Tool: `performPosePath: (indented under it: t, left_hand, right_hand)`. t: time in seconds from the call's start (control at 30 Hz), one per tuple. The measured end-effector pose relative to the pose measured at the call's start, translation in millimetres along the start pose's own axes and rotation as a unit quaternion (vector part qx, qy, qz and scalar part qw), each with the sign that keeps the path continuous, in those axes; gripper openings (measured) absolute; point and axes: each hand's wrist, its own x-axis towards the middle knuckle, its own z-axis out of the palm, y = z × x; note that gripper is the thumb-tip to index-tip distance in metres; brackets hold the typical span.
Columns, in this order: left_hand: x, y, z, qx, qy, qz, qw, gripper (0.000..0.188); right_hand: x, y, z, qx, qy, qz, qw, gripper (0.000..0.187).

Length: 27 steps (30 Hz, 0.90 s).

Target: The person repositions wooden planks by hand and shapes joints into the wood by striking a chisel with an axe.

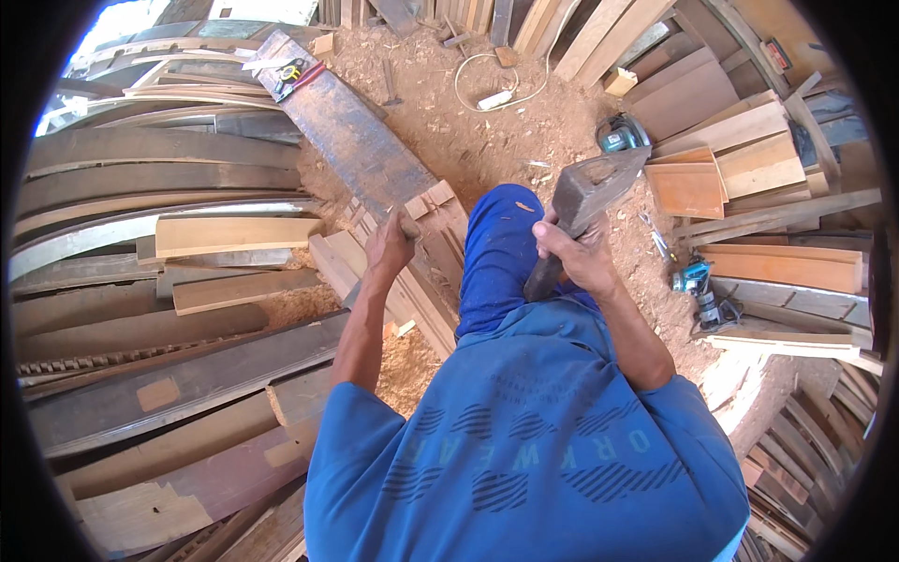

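Note:
My left hand (389, 248) is closed around a chisel, its wooden handle end (409, 225) sticking out past the thumb; part of the dark blade shows below the fist. Beneath that hand lie narrow timber pieces (426, 290), with cut notches near their far end. My right hand (581, 253) grips a dark hatchet (599, 187) by its short black handle, over my right thigh. Its heavy, wedge-shaped head points up and to the right, apart from the wood. The chisel's tip is hard to make out.
A long worn plank (351, 126) stretches away, with yellow-handled cutters (288, 73) on its far end. Boards (159, 178) are stacked at left. On the right are a circular saw (620, 134), another teal power tool (693, 278) and orange-brown panels (688, 187). A white cord socket (494, 99) lies on the sawdust.

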Motion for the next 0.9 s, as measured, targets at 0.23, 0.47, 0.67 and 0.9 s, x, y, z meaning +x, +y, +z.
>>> performPosePath:
  t: [0.23,0.47,0.67,0.9]
  left_hand:
    - [39.4,67.9,9.3,-0.076,0.058,0.075,0.993,0.025]
    - [9.7,41.5,22.7,0.059,-0.153,0.122,0.979,0.038]
    - [8.1,26.2,18.2,-0.067,0.0,0.02,0.998,0.042]
    - [29.0,46.6,10.8,0.023,-0.164,0.138,0.976,0.041]
  right_hand:
    - [-20.3,2.1,17.8,-0.037,0.007,0.003,0.999,0.016]
    - [-32.6,1.6,17.6,-0.073,0.008,-0.026,0.997,0.015]
    - [-38.3,-9.0,17.2,-0.048,0.018,-0.01,0.999,0.014]
    - [-40.7,-0.1,20.7,-0.081,0.013,-0.014,0.997,0.016]
